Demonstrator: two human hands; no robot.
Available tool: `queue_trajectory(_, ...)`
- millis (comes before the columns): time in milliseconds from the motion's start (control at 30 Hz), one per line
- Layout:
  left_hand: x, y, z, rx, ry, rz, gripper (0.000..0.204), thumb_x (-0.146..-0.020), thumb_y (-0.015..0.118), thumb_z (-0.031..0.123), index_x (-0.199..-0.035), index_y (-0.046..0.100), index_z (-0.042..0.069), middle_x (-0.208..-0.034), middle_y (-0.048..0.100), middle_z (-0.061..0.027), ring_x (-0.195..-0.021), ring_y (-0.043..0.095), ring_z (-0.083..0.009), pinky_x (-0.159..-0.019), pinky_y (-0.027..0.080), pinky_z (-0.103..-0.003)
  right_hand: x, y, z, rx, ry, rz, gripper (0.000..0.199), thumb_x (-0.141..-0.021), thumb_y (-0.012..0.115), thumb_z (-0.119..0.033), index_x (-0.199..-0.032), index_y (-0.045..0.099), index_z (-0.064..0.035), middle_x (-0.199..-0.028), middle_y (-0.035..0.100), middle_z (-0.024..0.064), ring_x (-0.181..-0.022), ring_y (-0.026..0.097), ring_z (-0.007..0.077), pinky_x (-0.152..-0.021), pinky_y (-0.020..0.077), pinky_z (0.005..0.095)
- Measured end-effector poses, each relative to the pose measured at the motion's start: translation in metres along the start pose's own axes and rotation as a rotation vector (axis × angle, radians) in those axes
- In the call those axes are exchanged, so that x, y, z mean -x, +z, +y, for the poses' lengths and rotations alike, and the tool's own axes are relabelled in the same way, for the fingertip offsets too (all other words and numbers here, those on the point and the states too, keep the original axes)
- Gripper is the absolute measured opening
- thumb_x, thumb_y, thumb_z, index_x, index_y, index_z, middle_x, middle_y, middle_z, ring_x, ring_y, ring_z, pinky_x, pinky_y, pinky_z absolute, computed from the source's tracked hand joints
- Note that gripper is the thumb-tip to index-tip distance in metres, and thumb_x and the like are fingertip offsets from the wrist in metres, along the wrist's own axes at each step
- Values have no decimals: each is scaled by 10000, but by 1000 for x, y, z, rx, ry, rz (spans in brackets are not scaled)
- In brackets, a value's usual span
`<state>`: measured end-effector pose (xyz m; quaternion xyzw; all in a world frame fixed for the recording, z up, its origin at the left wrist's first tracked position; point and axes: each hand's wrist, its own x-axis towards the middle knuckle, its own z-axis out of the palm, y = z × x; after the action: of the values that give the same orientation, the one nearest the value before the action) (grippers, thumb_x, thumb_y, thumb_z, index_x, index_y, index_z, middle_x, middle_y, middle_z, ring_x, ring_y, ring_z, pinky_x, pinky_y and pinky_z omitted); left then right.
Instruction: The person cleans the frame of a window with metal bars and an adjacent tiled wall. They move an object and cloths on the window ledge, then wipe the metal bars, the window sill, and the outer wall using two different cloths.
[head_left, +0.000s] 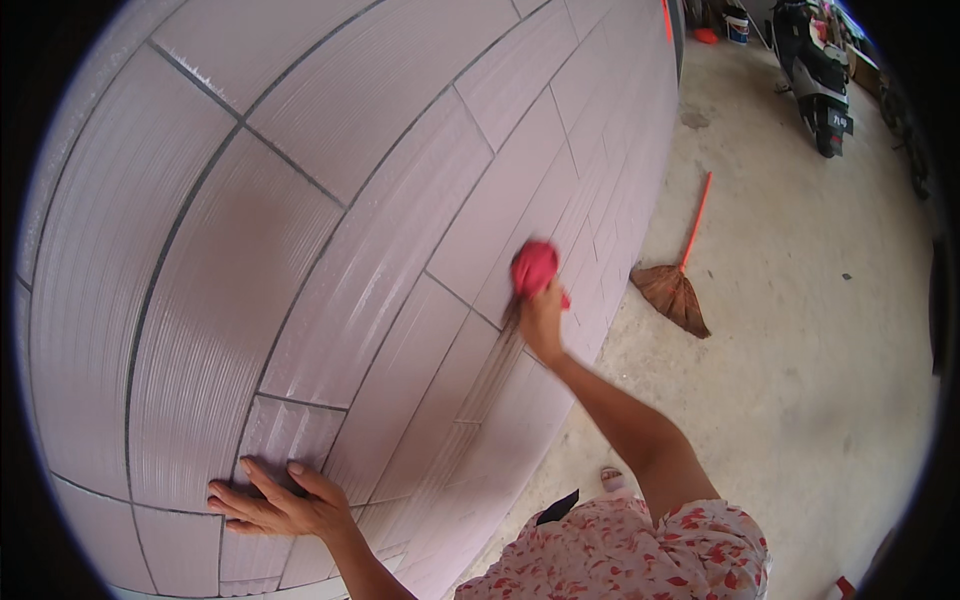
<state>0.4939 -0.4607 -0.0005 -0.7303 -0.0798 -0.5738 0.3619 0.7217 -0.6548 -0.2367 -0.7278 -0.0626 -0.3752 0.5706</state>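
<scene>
A pale pink ribbed tile wall (330,200) fills the left and middle of the view. My right hand (541,322) reaches out low along it and is closed on a bunched red cloth (533,267), which is pressed against the tiles. My left hand (275,502) lies flat on a lower tile with its fingers spread, holding nothing. A floral sleeve covers my right shoulder at the bottom.
A concrete floor (800,330) runs along the wall's foot. A broom (680,275) with an orange handle lies on it close to the wall. A parked scooter (812,70) and a white bucket (738,25) stand at the far top right.
</scene>
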Motion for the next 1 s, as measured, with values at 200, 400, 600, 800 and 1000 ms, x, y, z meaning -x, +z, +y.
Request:
queue_trajectory(200, 5, 5, -3, -6, 9, 17, 436, -877, 395, 373, -1192, 525, 102, -1343, 330, -211, -1290, 229, -364, -1020, 74, -546, 140, -15, -105, -105, -102, -485, 489, -637, 494, 37, -1119, 480, -40, -1124, 428, 219, -1010, 389, 382, -835, 311, 479)
queue_trajectory(400, 2, 6, -4, 1, 6, 19, 448, -870, 385, 390, -1206, 515, 123, -1361, 308, -196, -1291, 217, -374, -1009, 80, -572, 102, 6, -62, 22, -92, -222, 457, -631, 460, 58, -1083, 469, -12, -1017, 460, 220, -930, 397, 384, -770, 324, 465)
queue_trajectory(600, 0, 6, 6, 38, -3, 16, 448, -873, 378, 368, -1218, 500, 111, -1352, 303, -226, -1287, 203, -404, -1003, 68, -584, -21, 0, 43, 275, 216, 59, 218, -666, 469, 4, -881, 478, 33, -978, 448, 278, -828, 447, 415, -713, 363, 482)
queue_trajectory(800, 13, 0, 1, 42, -57, -101, 443, -879, 366, 347, -1181, 519, 62, -1342, 271, -287, -1270, 192, -456, -1017, 25, -562, 24, 5, 16, -213, 373, -23, 75, -728, 444, -1, -787, 480, 27, -894, 436, 201, -823, 423, 344, -744, 346, 402)
queue_trajectory(1000, 0, -8, 3, 192, -76, -97, 418, -850, 417, 311, -1157, 537, 54, -1324, 304, -289, -1284, 162, -447, -1013, -36, -555, 62, -24, -153, -491, 254, -267, 121, -790, 445, -5, -880, 517, 32, -973, 453, 76, -859, 448, 149, -742, 380, 256)
